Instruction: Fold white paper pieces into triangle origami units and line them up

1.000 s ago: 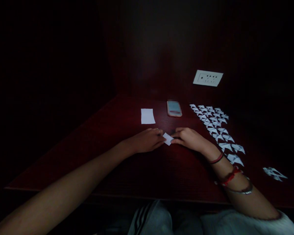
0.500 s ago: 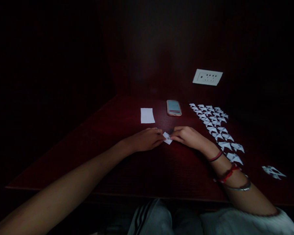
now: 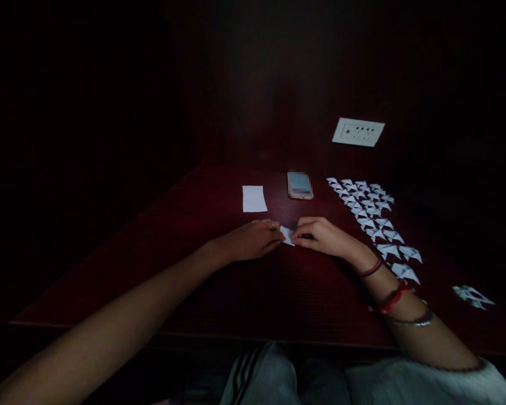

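My left hand (image 3: 255,240) and my right hand (image 3: 322,236) meet over a small folded white paper piece (image 3: 287,234) on the dark red table (image 3: 219,292). Both hands pinch it with closed fingertips, the left at its left edge and the right at its right edge. The paper lies low against the tabletop. My right wrist wears red thread bands and a metal bangle.
A flat white paper slip (image 3: 254,198) lies behind my left hand. A phone (image 3: 299,185) rests behind the hands. Several folded white paper pieces (image 3: 373,216) lie in rows to the right, with a few more (image 3: 472,295) at far right. A white wall socket (image 3: 358,132) sits on the back panel.
My right-hand fingers have closed further over the paper piece, covering more of it. The hands stayed in nearly the same spot.
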A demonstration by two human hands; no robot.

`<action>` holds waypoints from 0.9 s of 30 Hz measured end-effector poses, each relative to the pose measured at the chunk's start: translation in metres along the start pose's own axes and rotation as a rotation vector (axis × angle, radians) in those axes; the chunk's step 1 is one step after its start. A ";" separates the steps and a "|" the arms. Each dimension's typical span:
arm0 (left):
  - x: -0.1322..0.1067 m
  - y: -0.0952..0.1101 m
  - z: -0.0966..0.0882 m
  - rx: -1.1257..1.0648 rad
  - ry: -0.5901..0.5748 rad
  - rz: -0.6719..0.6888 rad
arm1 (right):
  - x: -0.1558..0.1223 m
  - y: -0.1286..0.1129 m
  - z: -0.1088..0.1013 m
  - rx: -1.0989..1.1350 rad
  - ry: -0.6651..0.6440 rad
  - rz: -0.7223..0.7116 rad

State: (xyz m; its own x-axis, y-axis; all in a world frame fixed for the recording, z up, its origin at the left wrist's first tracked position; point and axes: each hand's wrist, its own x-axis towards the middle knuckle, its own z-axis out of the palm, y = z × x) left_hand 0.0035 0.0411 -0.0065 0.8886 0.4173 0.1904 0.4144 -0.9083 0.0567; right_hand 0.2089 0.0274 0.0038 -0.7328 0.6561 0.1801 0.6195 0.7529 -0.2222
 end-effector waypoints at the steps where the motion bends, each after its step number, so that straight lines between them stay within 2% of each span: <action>1: 0.000 0.000 0.000 0.000 -0.003 -0.002 | 0.000 0.000 0.000 -0.007 0.008 -0.005; 5: 0.000 -0.001 0.002 -0.009 0.009 -0.012 | 0.002 0.000 0.000 -0.054 0.101 0.027; 11: -0.001 -0.003 0.005 -0.034 0.016 -0.004 | 0.002 0.007 0.001 -0.138 0.319 0.238; 13: -0.001 -0.003 0.004 -0.043 0.010 0.001 | 0.002 0.012 0.003 -0.162 0.323 0.314; 17: 0.000 -0.001 0.002 -0.057 0.009 -0.002 | 0.000 0.019 0.008 -0.211 0.246 0.398; 20: 0.001 -0.001 0.001 -0.061 0.010 -0.005 | 0.000 0.019 0.010 -0.248 0.224 0.350; 24: 0.002 -0.002 0.001 -0.070 0.013 -0.012 | 0.003 0.013 0.012 -0.257 0.171 0.168; 27: 0.002 -0.002 0.002 -0.077 0.014 -0.011 | 0.004 0.011 0.014 -0.208 0.144 0.130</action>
State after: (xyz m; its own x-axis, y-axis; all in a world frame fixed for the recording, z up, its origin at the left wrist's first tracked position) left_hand 0.0046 0.0438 -0.0087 0.8809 0.4276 0.2026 0.4076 -0.9032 0.1343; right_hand 0.2094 0.0377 -0.0111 -0.6050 0.7372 0.3007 0.7611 0.6464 -0.0533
